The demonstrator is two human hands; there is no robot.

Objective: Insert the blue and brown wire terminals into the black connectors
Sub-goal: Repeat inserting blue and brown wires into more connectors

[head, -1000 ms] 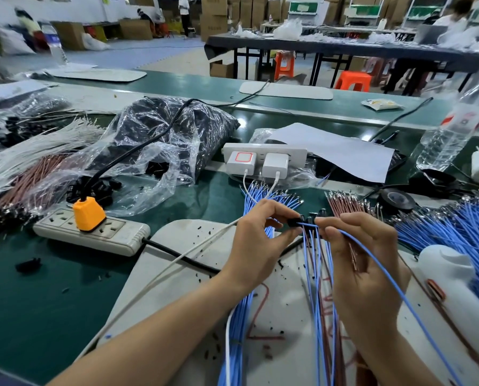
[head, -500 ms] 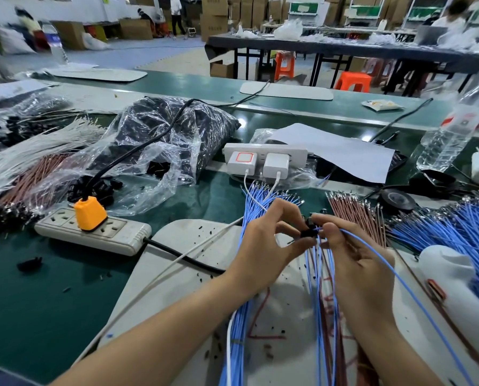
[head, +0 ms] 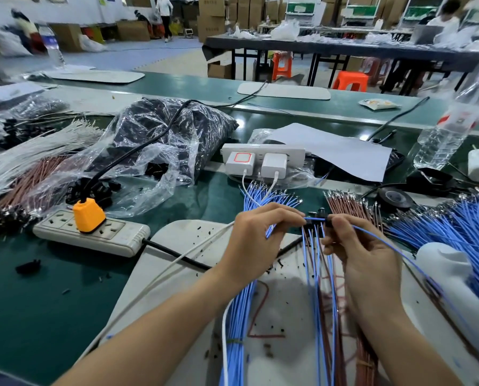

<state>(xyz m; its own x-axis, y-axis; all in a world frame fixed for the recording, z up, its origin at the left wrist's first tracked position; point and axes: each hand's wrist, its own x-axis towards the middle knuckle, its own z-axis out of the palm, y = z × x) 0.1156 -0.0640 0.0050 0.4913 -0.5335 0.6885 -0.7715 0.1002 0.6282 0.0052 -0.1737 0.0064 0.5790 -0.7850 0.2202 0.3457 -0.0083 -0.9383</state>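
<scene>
Blue wire (head: 315, 219) pinched by left fingers (head: 292, 214), right fingers (head: 342, 222).

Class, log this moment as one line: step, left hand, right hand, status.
step: blue wire into connector | left hand: pinches wire | right hand: pinches wire at connector | status: seating unclear

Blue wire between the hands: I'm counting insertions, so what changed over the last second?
The left hand and right hand closed together, then parted slightly. A short stretch of the blue wire now spans their fingertips. Both kept their grip on it, and nothing was let go. The power strip stayed put.
</scene>
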